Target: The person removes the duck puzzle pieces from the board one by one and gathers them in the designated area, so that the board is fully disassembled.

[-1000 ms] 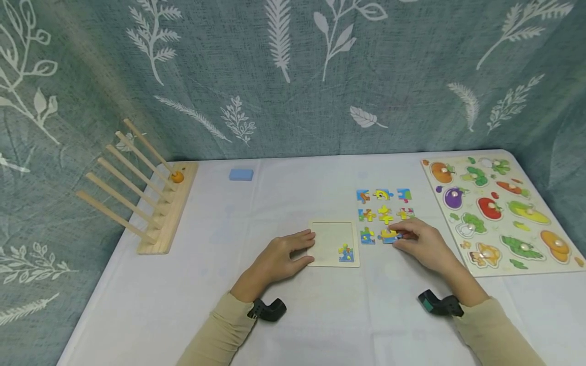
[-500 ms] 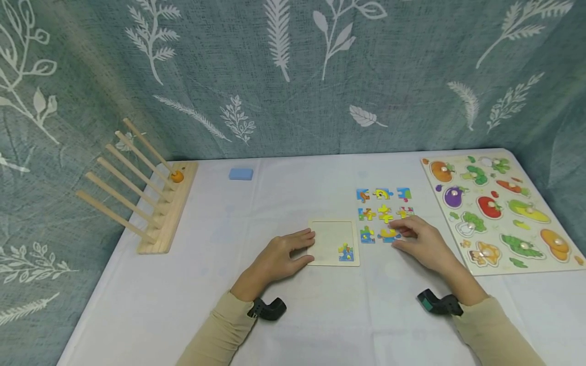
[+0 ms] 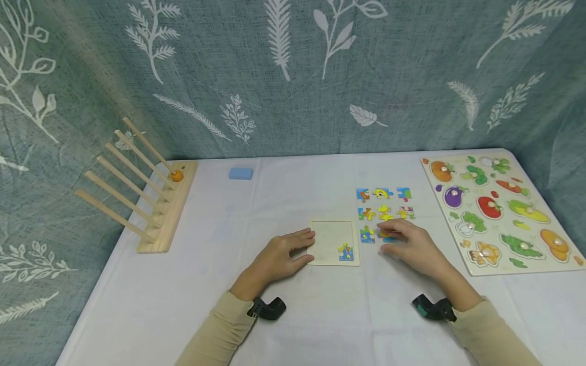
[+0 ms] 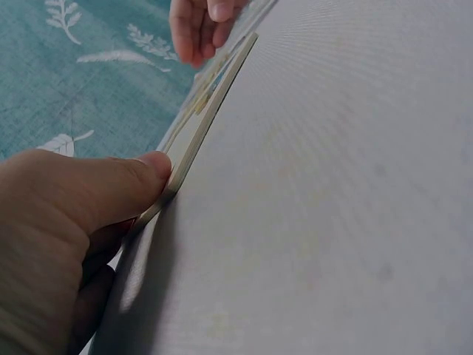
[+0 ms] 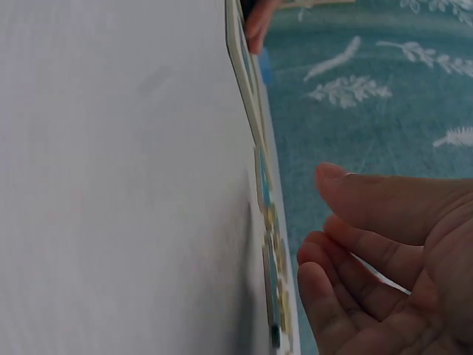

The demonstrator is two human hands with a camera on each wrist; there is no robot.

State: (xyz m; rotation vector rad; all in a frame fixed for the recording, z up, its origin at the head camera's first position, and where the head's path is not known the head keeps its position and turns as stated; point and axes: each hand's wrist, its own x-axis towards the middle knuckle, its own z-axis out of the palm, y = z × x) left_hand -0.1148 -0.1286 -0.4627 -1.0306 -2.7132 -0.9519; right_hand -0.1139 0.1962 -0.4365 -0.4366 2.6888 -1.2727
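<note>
A square wooden puzzle tray (image 3: 324,239) lies on the white table, with one blue and yellow jigsaw piece (image 3: 346,252) in its near right corner. At its left edge rests my left hand (image 3: 280,259), fingers and thumb nearly straight; the left wrist view shows the thumb (image 4: 126,185) on the tray's rim. Over the nearest row of loose pieces hovers my right hand (image 3: 414,248), thumb and fingertips apart with nothing between them. Its fingers partly cover one blue and yellow piece (image 3: 389,239); a neighbouring piece (image 3: 367,235) lies just left of the fingertips.
Several more jigsaw pieces (image 3: 383,193) lie in rows behind the right hand. A vegetable puzzle board (image 3: 496,239) lies at the right. At the far left stands a wooden peg rack (image 3: 160,231) with an orange bead (image 3: 176,176). A blue block (image 3: 240,174) sits near the back edge.
My right hand has moved a little left, its fingertips now reaching over the near-row piece and covering more of it. The left hand and the tray have stayed in place.
</note>
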